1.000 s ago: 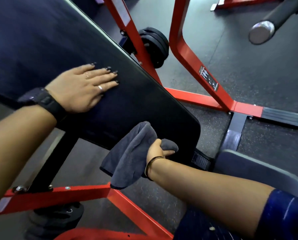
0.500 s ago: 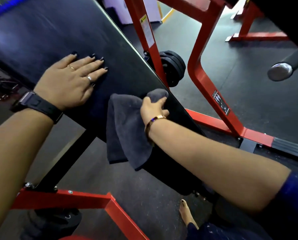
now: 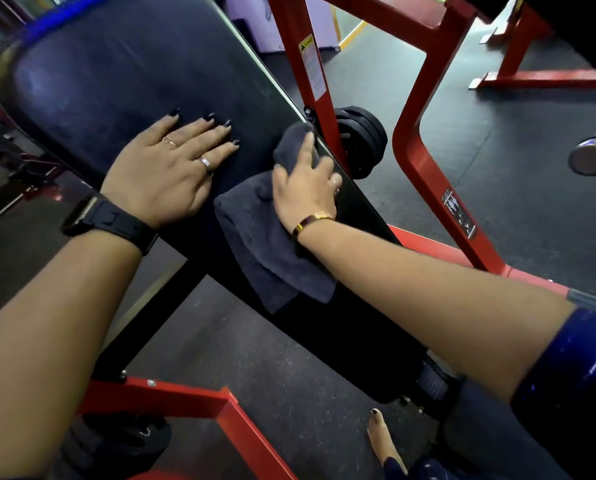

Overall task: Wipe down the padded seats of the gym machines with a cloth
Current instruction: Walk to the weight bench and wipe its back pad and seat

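Note:
A long black padded bench pad [image 3: 116, 74] slopes from the upper left down to the lower right. My left hand [image 3: 171, 168] lies flat on the pad with fingers spread, holding nothing. Just to its right, my right hand [image 3: 305, 188] presses a dark grey cloth [image 3: 265, 244] against the pad near its right edge. The cloth's upper end bunches under my fingertips and its lower end hangs loose over the pad below my wrist.
A red steel frame [image 3: 424, 174] rises right of the pad, with stacked black weight plates [image 3: 362, 140] behind it. Another red frame bar [image 3: 185, 400] runs below the pad on the dark rubber floor. A chrome bar end [image 3: 592, 157] juts in at right. My bare foot [image 3: 383, 441] stands below.
My right hand has slid the cloth up the pad from its lower end to beside my left hand. The left hand has stayed flat on the pad.

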The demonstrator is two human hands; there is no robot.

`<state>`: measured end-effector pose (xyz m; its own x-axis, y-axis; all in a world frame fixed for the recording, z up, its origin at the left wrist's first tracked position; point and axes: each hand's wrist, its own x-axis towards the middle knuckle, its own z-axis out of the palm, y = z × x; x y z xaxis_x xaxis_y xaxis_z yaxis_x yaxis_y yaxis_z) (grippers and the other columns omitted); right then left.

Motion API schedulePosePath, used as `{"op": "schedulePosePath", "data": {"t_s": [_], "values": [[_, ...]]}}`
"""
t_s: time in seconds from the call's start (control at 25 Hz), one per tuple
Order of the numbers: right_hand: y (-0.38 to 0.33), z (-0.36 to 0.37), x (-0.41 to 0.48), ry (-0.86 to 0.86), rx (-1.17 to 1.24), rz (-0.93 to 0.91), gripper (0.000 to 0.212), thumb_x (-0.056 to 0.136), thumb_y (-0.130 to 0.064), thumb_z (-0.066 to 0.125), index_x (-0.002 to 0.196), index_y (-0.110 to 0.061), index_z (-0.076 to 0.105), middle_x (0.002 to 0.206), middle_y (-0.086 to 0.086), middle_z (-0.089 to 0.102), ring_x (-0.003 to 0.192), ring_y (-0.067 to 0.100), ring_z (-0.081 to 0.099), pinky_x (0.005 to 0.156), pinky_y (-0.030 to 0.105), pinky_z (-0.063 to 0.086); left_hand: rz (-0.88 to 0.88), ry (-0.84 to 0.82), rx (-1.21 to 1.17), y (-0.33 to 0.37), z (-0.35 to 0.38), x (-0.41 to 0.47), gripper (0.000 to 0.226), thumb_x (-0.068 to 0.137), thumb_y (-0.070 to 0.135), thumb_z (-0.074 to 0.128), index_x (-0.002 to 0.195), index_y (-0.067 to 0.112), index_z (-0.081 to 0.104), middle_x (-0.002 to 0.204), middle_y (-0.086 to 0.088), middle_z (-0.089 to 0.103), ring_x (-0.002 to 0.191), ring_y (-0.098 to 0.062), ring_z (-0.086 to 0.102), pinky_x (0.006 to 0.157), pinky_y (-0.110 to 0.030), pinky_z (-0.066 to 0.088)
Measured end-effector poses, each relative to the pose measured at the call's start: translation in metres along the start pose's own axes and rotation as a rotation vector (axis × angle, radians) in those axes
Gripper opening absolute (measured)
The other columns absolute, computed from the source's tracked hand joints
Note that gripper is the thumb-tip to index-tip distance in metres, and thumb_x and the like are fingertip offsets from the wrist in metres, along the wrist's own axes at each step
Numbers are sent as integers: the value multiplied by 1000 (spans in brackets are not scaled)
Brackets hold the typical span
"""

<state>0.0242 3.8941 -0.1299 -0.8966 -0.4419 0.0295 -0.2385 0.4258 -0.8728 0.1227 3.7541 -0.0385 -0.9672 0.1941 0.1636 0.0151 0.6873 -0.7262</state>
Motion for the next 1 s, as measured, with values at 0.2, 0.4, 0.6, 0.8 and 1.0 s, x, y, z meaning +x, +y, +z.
{"op": "schedulePosePath", "data": {"t_s": [0.2,0.4,0.6,0.8,1.0], "values": [[-12,2,19,72,-196,-273,69,95,-44,37,151,-22,4,139,15,32,123,41,33,100,48,34,-233,57,6,8,1,-6,48,93,24,31,139,19,43,147,-3,39,136,-22,36,113,-42,21],[-40,-1,31,157,-313,-453,68,95,-43,36,151,-21,5,136,12,36,117,37,37,96,44,37,-633,164,-4,7,-5,-13,48,90,21,36,137,20,46,146,0,41,137,-21,34,115,-43,14],[-99,-7,48,177,-497,-882,66,94,-45,36,151,-27,8,140,6,36,116,34,39,84,41,42,-863,256,17,15,1,-9,44,90,22,41,133,19,50,145,-3,43,135,-22,38,112,-48,19],[-136,-16,82,191,-477,-807,63,94,-43,35,151,-29,10,139,7,37,121,39,37,90,48,42,-1037,388,6,30,10,-7,55,82,17,46,137,16,46,145,-6,42,136,-22,37,112,-42,16],[-177,-12,62,174,-644,-1197,63,92,-41,36,150,-32,14,143,3,37,117,36,39,77,44,45,-1097,393,-35,34,5,-9,75,63,12,43,138,2,41,145,-9,42,136,-23,36,114,-43,19]]}}
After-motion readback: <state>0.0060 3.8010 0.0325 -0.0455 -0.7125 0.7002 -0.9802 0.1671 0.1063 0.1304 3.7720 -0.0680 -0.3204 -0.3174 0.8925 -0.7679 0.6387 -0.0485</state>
